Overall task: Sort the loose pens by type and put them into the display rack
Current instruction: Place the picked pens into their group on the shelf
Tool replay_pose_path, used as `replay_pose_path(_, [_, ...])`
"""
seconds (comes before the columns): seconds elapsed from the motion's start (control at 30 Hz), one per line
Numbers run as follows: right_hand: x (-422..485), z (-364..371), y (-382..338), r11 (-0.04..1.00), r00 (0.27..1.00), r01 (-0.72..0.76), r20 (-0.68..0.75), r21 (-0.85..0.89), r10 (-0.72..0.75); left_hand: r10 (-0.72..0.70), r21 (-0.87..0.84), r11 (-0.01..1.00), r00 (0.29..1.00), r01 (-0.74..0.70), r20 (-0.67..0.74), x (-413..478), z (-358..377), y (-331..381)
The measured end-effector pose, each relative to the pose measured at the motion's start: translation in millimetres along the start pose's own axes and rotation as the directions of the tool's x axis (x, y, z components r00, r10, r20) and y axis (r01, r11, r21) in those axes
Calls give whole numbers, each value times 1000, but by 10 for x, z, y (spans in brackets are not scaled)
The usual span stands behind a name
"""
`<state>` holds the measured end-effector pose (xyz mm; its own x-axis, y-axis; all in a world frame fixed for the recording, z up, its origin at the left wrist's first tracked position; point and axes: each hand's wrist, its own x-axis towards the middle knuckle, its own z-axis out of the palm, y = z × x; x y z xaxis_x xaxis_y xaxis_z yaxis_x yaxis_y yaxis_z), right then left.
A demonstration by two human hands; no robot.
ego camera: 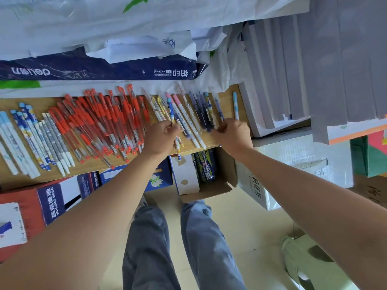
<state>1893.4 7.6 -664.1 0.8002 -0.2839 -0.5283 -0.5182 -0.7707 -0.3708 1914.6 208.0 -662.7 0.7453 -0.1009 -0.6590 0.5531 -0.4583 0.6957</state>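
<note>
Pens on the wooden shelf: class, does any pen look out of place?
Yes. One light-blue pen lies alone at the right end of the shelf, far from the similar light-blue group at the left end. A patterned pen, at the left hand, overhangs the front edge.

Left hand (160, 135), right hand (232, 133) pinching pens (178, 146)
</note>
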Motion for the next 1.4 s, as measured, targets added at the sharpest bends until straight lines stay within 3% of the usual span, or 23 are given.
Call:
replay_pose_path(0.13, [-95,-9,-64,982,988,117,86,147,-130,-34,-136,990,998,41,56,-70,32,94])
replay_pose_path(0.3, [-201,41,-286,923,871,256,345,288,-349,-103,-319,937,985,142,136,-162,26,178])
replay_pose_path(0.57, [-308,69,-690,928,777,121,549,352,-309,-107,-439,889,992,127,70,-331,-323,67])
replay_pose_path(0.8, [-485,240,-1175,909,638,256,649,328,-414,-183,-450,887,974,106,-132,-697,-785,-100])
replay_pose_path(1.0, [-751,412,-1709,861,480,439,743,258,-467,-306,-550,834,864,41,-401,-1032,-1294,-310])
replay_pose_path(1.17, [-979,579,-2124,881,456,350,763,319,-458,-312,-638,770,862,-17,-399,-1231,-1615,-508])
replay_pose_path(1.3, [-1136,718,-2405,892,446,371,793,259,-415,-318,-641,767,884,28,-342,-1305,-1913,-735])
replay_pose_path(1.4, [-1242,863,-2614,904,477,371,792,212,-382,-290,-620,784,905,38,-312,-1303,-2148,-892])
